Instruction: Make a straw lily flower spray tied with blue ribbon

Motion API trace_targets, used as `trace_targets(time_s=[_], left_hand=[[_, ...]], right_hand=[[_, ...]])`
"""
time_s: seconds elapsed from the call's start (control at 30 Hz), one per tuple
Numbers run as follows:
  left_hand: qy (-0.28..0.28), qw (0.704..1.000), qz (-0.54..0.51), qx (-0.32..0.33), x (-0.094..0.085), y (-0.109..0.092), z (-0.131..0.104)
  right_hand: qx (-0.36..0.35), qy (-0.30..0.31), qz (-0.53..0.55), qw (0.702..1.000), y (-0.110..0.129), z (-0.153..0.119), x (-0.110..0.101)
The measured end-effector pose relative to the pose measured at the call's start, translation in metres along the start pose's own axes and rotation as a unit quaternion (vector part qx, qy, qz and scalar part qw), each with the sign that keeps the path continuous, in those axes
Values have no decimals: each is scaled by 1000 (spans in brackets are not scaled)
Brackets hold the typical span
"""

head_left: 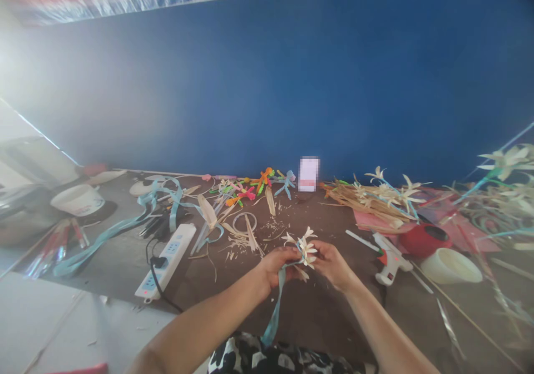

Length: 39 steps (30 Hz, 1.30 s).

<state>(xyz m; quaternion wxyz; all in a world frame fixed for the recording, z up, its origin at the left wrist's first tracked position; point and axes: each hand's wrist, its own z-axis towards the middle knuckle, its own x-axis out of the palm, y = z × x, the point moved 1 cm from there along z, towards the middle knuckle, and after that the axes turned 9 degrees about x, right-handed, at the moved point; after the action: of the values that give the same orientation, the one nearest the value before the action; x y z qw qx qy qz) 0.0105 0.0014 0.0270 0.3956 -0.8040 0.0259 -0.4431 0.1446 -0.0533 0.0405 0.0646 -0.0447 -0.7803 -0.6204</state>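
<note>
Near the front edge of the table, my left hand [276, 264] is closed around the wrapped stem of a spray of cream-coloured handmade flowers [307, 249]. From that hand a light blue ribbon [274, 313] hangs down to my patterned clothing. My right hand [331, 264] is closed at the right side of the spray, its fingertips pinching by the petals. Several narrow pointed petals fan out between the two hands. The lower stem and some fingertips are hidden behind the hands.
A white and orange glue gun [391, 260] lies to the right, near a red bowl [425, 239] and white cup [451, 265]. A power strip [166, 262] with cables sits left. Dried husks [367, 204], finished flowers [387, 193] and a blue ribbon coil [161, 196] lie around.
</note>
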Motion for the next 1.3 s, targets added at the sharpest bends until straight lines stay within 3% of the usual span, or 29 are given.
trace_targets(time_s=[0.17, 0.4, 0.57, 0.67, 0.77, 0.87, 0.97, 1.1, 1.3], left_hand=[[11, 997, -55, -60, -1, 1, -2], [-2, 984, -99, -146, -3, -1, -4], [-4, 988, -69, -139, 2, -4, -9], [-14, 1000, 6, -25, 3, -9, -10], [-35, 993, 80, 79, 4, -18, -11], [-26, 985, 134, 109, 6, -23, -13], [-7, 974, 185, 129, 13, -25, -15], [6, 969, 202, 139, 18, -22, -16], [-4, 959, 239, 152, 14, -17, -14]], right_hand=[[-103, -25, -158, 982, 5, -3, 0], [-225, -74, -295, 926, 7, -15, 4], [-259, -80, -339, 901, 2, -21, 4], [-211, -105, -286, 929, -3, -20, 1], [-90, -130, -153, 975, -8, -17, -4], [25, -113, -11, 993, -11, -16, -8], [112, -53, 84, 989, -13, -16, -7], [138, -17, 140, 980, -10, -16, 0], [145, -35, 90, 985, -4, -14, 1]])
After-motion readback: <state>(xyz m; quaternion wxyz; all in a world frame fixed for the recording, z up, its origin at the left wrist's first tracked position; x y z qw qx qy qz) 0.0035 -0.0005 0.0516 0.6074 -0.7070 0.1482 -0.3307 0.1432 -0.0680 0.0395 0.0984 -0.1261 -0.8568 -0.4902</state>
